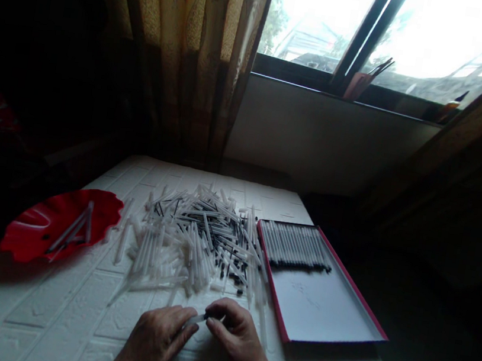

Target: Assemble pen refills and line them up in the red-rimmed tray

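Note:
Near the front of the table, my left hand (pixel 158 336) is closed around a translucent pen barrel (pixel 195 320). The fingers of my right hand (pixel 237 332) pinch a small black pen plug (pixel 206 315) at the barrel's right end. The plug meets the barrel there; how far it sits inside cannot be made out. Just beyond both hands spreads a heap of pen parts (pixel 199 222): clear barrels, dark refills, pale caps and small black plugs. To the right, a row of pens (pixel 297 245) with black ends lies in a shallow red-edged box lid (pixel 330 312).
A red wavy-rimmed dish (pixel 32 229) with a few pens in it stands at the left. The white brick-patterned table (pixel 57 304) ends at the right beside the box lid. Behind it hang patterned curtains (pixel 188 47) near a bright window (pixel 321 24).

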The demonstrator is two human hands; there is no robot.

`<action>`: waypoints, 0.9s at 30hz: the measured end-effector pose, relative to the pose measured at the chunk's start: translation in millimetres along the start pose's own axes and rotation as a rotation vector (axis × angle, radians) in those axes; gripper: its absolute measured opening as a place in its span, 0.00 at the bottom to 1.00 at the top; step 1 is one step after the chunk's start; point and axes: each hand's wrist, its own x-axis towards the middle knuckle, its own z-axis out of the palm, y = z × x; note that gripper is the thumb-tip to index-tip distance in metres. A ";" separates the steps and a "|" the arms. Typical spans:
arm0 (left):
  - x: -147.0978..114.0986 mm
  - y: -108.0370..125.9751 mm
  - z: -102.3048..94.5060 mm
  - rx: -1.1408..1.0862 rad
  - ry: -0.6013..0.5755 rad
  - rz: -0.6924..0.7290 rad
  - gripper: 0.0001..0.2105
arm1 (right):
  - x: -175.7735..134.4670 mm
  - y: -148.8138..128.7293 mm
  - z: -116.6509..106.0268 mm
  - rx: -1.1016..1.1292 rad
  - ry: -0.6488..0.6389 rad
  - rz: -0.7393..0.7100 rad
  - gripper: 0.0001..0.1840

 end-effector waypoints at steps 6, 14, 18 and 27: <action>-2.0 -0.7 3.3 0.010 0.013 0.008 0.12 | 1.0 -19.4 -8.9 -0.279 -0.078 -0.177 0.06; -0.3 2.4 0.7 0.026 0.015 0.016 0.12 | -2.4 -18.5 -9.8 -0.388 -0.086 -0.222 0.05; -1.0 0.5 1.4 0.049 -0.003 0.030 0.14 | -5.5 -12.3 -7.8 -0.408 -0.065 -0.255 0.06; -2.9 -1.7 2.3 0.086 -0.044 0.041 0.16 | -4.9 -4.7 -7.4 -0.459 -0.066 -0.263 0.06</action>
